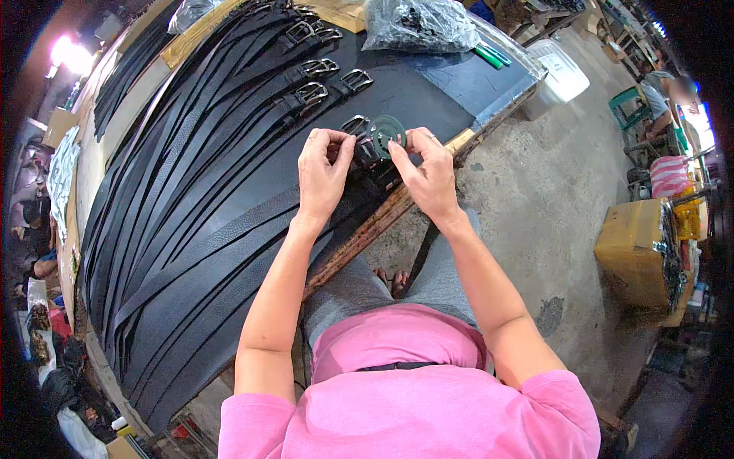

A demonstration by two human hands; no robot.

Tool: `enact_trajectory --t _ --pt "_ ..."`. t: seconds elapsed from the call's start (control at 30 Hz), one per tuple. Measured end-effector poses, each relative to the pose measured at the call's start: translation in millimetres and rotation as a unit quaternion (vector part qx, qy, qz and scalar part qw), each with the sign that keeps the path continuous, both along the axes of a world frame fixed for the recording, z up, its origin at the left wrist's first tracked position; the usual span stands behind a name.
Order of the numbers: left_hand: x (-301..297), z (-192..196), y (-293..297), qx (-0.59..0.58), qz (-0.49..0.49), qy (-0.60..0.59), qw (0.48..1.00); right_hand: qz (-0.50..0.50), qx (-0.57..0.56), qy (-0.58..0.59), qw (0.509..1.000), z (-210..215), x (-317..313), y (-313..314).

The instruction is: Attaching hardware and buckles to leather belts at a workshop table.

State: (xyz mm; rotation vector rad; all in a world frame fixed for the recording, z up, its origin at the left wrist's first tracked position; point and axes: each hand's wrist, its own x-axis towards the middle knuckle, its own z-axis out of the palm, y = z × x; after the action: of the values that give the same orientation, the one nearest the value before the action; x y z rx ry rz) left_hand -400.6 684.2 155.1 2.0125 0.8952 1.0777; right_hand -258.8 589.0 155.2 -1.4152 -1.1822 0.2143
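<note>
My left hand [325, 170] is closed in a pinch at the buckle end of a black belt [365, 153], beside its silver-coloured metal buckle [355, 124]. In my right hand [428, 172], thumb and fingers grip a dark green, see-through round disc [388, 131] with markings on it. The disc stands right next to the buckle and partly overlaps the belt end. Several more black belts [176, 199] fan out across the table to the left, their buckles [312, 93] lying near the far middle. What sits exactly between my left fingertips is partly hidden.
A clear plastic bag [419, 27] of dark pieces lies at the table's far side, with a green pen-like tool [489, 56] beside it. A white plastic bin [558, 70] and a cardboard box [631, 245] stand on the right. Another person [659, 99] sits at far right.
</note>
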Motion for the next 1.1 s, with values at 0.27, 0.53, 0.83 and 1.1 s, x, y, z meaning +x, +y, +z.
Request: enact_trajectory --t 0.27,0.53,0.83,1.1 --pt "-3 1 -4 0.016 -0.004 -0.012 1.000 0.013 -0.015 -0.067 0.998 -1 -1 3" --pt "-2 -3 -3 0.044 -0.010 -0.036 0.998 0.009 -0.024 -0.089 0.996 -1 -1 4" --pt "-18 8 0 0.012 -0.084 0.006 0.996 -0.004 -0.006 -0.031 0.999 6 -4 -7" --pt "-35 14 -7 0.025 -0.177 0.054 0.982 -0.001 -0.027 0.005 1.000 -3 -5 -21"
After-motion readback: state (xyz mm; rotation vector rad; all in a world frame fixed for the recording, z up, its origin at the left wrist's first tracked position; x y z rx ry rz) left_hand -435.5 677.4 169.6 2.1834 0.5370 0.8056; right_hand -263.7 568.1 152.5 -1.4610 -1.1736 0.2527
